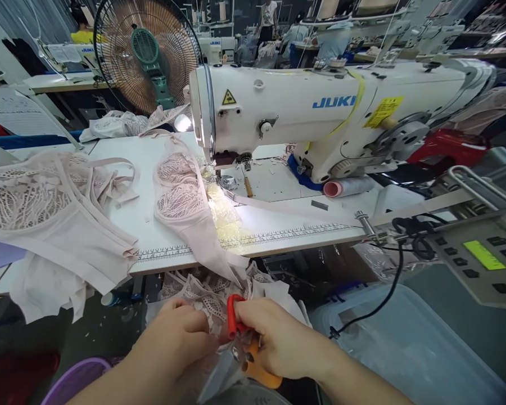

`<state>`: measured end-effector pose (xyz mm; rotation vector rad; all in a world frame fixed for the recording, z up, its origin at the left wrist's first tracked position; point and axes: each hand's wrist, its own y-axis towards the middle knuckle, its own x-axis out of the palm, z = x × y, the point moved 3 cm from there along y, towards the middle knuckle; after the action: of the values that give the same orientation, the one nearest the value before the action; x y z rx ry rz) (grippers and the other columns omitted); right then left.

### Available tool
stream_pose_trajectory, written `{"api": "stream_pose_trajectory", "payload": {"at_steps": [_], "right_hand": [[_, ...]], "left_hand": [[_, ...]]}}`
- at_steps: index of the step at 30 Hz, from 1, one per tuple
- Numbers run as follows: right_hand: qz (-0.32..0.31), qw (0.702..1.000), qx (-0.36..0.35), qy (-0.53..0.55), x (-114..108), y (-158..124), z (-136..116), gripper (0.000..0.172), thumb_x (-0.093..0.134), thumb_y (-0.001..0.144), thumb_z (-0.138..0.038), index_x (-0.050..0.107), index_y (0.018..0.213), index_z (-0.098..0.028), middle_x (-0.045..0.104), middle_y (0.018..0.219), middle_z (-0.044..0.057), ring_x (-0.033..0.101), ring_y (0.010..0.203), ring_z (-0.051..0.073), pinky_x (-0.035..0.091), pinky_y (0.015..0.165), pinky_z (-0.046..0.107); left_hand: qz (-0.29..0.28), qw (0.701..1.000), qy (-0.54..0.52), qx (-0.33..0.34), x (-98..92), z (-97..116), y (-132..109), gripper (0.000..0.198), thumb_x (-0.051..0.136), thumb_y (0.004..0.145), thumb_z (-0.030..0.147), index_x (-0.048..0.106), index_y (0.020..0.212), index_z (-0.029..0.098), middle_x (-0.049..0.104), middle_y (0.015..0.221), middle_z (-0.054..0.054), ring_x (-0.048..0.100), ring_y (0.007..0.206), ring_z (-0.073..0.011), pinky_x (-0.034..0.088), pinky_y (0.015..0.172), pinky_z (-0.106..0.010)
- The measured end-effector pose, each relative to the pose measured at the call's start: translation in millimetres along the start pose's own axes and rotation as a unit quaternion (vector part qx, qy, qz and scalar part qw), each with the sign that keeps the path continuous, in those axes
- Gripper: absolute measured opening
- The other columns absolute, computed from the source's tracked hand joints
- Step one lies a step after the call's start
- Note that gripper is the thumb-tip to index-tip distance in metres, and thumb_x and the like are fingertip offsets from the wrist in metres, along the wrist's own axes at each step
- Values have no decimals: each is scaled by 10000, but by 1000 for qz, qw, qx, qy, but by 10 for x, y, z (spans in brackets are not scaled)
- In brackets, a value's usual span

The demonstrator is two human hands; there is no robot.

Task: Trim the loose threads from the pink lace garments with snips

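Observation:
My right hand (274,337) is closed round scissors (257,365) with one red and one orange handle; their blades point down toward me. Close beside it, my left hand (177,343) has its fingers curled at the edge of pale pink lace fabric (211,292); what it pinches is hidden. One pink lace bra piece (185,208) lies on the machine table (160,250) and hangs over the front edge toward my hands. The white sewing machine (287,104) stands behind it, its lamp lighting the needle area.
Pink bra pieces (67,225) are heaped at the left. A fan (147,50) stands behind the table. At the right are a control panel (484,259), a black cable and a translucent bin (413,349). A purple basket (76,382) sits low left. People are in the background.

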<state>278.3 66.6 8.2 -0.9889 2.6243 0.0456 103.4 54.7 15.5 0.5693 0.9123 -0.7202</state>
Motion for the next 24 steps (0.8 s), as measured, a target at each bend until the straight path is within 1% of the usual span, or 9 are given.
{"api": "stream_pose_trajectory", "payload": {"at_steps": [4,7,10,13,15,17,19,22,24], "right_hand": [[3,1000,6,29,24,14,27,247,546,555,-67,371,639,-219,410,632,-54,375,550,113,277,473,211],[22,998,10,50,33,-4,43,244,529,541,-35,406,651,-215,426,639,-54,384,559,112,285,477,200],[43,996,29,69,31,-40,78,231,528,553,-33,449,676,-212,468,660,-42,429,586,124,317,484,196],[48,994,42,91,23,-83,109,219,510,569,-35,474,700,-206,492,693,-27,463,619,136,349,511,204],[50,992,52,99,8,-106,122,213,494,574,-32,482,705,-199,499,701,-20,464,626,140,351,520,212],[52,992,60,100,-14,-119,125,199,494,578,-33,471,690,-196,497,688,-21,451,616,138,336,512,214],[55,993,61,89,-38,-120,118,207,484,568,-21,455,674,-196,497,680,-26,437,609,131,314,508,214],[58,994,65,69,-35,-114,121,221,484,561,-10,421,653,-200,474,674,-39,400,605,118,281,509,216],[67,992,78,74,3,-126,150,212,534,592,-49,399,643,-205,441,664,-44,369,606,115,279,513,217]], "left_hand": [[-9,1000,9,2,-16,-4,26,241,419,881,183,620,761,239,577,668,-5,524,617,-166,348,757,-351],[9,998,67,1,-35,-29,26,282,383,907,202,606,740,242,545,614,22,495,561,-149,326,811,-375],[43,988,148,-6,-112,-73,-31,266,378,922,223,609,792,252,558,598,46,501,563,-154,242,937,-431],[27,981,189,-23,-234,-131,-154,266,372,913,165,618,882,263,592,643,47,539,601,-161,166,1015,-439],[23,981,190,-34,-337,-165,-251,330,352,879,93,620,952,270,607,683,41,566,631,-160,166,1030,-414],[36,986,156,-41,-441,-190,-332,361,353,865,68,605,1020,274,631,760,32,600,700,-158,201,1032,-368],[50,993,92,-56,-527,-208,-378,298,406,882,103,586,1045,276,652,861,21,617,799,-158,306,977,-292],[26,988,-37,-145,-570,-244,-383,146,476,898,156,575,937,257,636,887,11,607,829,-153,443,773,-201],[26,968,-137,-210,-544,-250,-358,132,449,913,187,564,865,231,621,875,-8,603,837,-161,470,738,-205]]}}
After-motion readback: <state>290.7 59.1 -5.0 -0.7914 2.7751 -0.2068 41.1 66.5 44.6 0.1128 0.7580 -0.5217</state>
